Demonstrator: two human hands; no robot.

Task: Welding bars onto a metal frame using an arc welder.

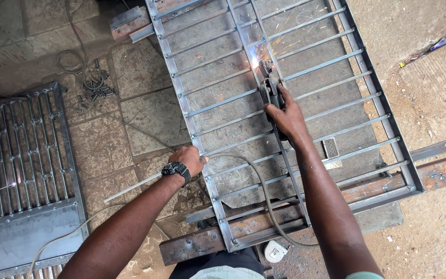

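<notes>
The left hand (189,160) is curling closed on the left rail of the metal grille (285,108). Right of it, the right hand (284,116) is gripping a grinder (268,85) sparking over the grille's middle bars; bare ground is lying beyond its right edge.

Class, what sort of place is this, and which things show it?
Probably an open-air metalworking yard: a long grey steel barred frame on rusty beams, sparks from a handheld grinder, another finished metal grille on paving.
</notes>
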